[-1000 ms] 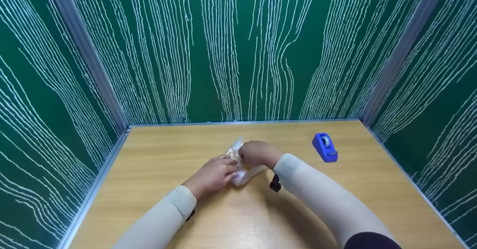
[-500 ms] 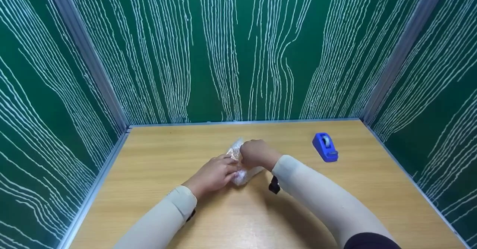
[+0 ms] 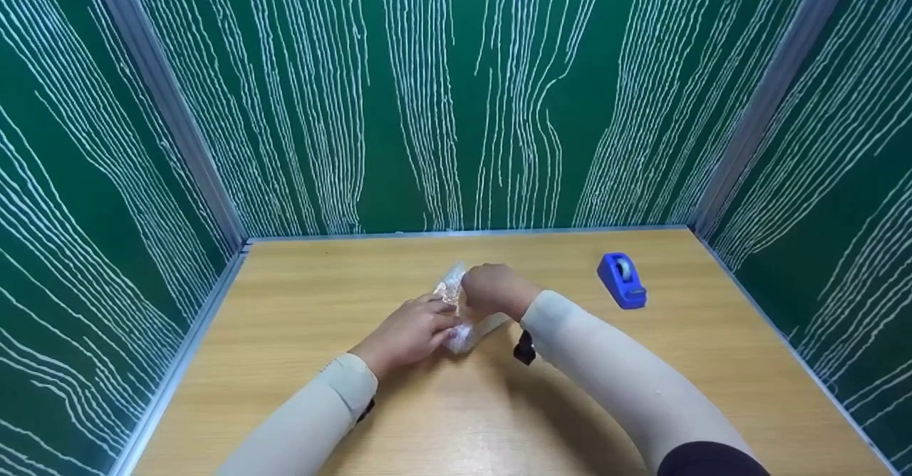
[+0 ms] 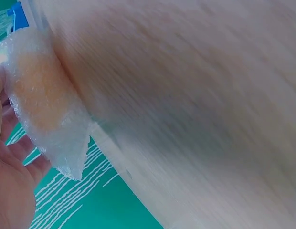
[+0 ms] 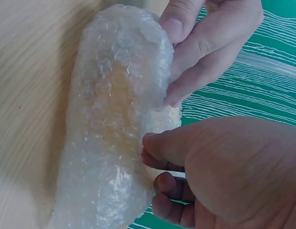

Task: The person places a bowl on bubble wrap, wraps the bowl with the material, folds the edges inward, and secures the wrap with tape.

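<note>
A bundle of bubble wrap (image 3: 456, 339) lies at the middle of the table, with something orange showing blurrily through its layers. In the right wrist view the wrap (image 5: 105, 143) forms a long, rounded roll. My left hand (image 3: 410, 337) holds the bundle from the left, fingers across it; its thumb and fingers (image 5: 205, 67) meet the roll's side near one end. My right hand (image 3: 499, 292) is at the bundle's right side, thumb and forefinger (image 5: 162, 148) pinching the wrap's edge while the other fingers curl in. The left wrist view shows the wrapped bundle (image 4: 43, 95) against the left fingers.
A blue tape dispenser (image 3: 622, 281) with a roll of tape stands at the table's back right. Green panels (image 3: 491, 105) with white wavy lines enclose the wooden table (image 3: 320, 276) at the back and sides.
My right hand has shifted very slightly to the right along the wrap. The left hand keeps its hold, and the bundle stays in place.
</note>
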### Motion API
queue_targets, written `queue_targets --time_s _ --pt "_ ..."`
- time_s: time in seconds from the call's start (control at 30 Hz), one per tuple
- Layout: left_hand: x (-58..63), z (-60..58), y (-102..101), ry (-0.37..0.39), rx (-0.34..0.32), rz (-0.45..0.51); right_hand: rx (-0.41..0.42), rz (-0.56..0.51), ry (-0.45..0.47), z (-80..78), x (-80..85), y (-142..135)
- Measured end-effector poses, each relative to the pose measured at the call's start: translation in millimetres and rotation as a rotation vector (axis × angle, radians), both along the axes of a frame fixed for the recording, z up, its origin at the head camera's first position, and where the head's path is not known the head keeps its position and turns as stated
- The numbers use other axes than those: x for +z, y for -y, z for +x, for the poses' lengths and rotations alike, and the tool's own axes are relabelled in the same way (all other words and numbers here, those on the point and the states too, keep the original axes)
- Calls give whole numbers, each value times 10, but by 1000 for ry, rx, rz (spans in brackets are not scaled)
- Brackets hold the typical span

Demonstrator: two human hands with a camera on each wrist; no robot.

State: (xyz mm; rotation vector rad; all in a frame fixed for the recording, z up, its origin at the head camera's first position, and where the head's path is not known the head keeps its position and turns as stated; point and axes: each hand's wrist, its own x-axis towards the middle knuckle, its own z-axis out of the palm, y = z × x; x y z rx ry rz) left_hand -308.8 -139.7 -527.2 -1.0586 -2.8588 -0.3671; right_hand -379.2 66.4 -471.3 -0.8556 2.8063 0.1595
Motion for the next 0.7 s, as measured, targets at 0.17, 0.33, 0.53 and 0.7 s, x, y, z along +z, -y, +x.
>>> queue_targets --time_s 0.17,0.33,0.53,0.7 --pt "4 1 -7 8 13 0 -12 -13 -22 24 17 21" --pt "3 2 -20 25 23 -1 -8 -36 -51 39 28 35" --pt "4 10 -22 21 17 -3 9 -61 -56 29 26 32" --pt "15 16 -24 23 16 11 -57 -88 2 27 29 40"
